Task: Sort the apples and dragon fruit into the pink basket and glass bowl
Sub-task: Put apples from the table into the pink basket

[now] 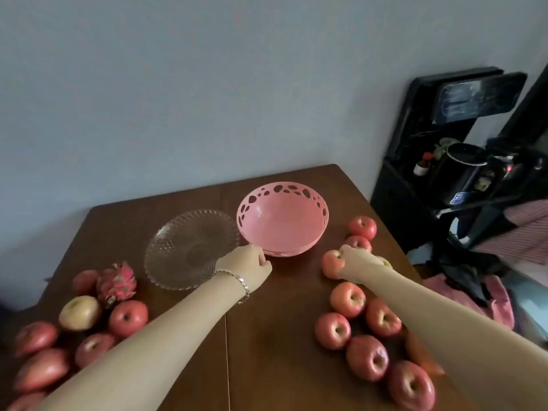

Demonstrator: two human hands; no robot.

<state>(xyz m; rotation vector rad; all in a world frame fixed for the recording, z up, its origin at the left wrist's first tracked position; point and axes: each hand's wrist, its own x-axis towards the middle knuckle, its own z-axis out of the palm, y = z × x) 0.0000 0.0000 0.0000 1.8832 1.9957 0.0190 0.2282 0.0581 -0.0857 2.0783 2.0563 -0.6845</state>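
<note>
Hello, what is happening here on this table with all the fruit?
A person is sorting fruit on a wooden table. The right hand is closed around a red apple from the group on the right. The left hand rests at the near rim of the pink basket. The basket and the glass bowl are both empty. One dragon fruit lies among the apples on the left.

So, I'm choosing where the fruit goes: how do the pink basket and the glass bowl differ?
The pink basket is opaque, deep and has cut-out holes near its rim; the glass bowl is clear, shallow and patterned. The basket sits right of the bowl. Both are round, empty and upright on the table.
</note>
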